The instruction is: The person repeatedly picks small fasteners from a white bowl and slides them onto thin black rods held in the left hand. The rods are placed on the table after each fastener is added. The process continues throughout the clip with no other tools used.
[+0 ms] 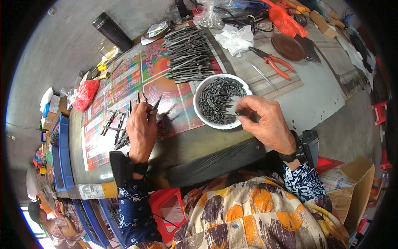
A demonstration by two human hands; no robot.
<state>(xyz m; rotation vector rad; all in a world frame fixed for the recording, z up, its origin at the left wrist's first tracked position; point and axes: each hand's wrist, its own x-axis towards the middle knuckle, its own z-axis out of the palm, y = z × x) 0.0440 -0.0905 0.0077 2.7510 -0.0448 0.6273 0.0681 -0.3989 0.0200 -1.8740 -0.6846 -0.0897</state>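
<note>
My left hand is closed around a few slim dark pieces, whose tips stick out past the fingers over the printed sheet. Under and beside it lie several more loose dark pieces. My right hand pinches a small dark pin-like piece at the right side of a white bowl. Inside the bowl is a heap of short dark metal pins. Behind the bowl, long dark rod-like pieces lie stacked in a row.
Red-handled pliers, a pointed metal tool, a brown round dish and white tissue lie at the back right. A black flask and red bag are on the left. A blue crate stands beside the table.
</note>
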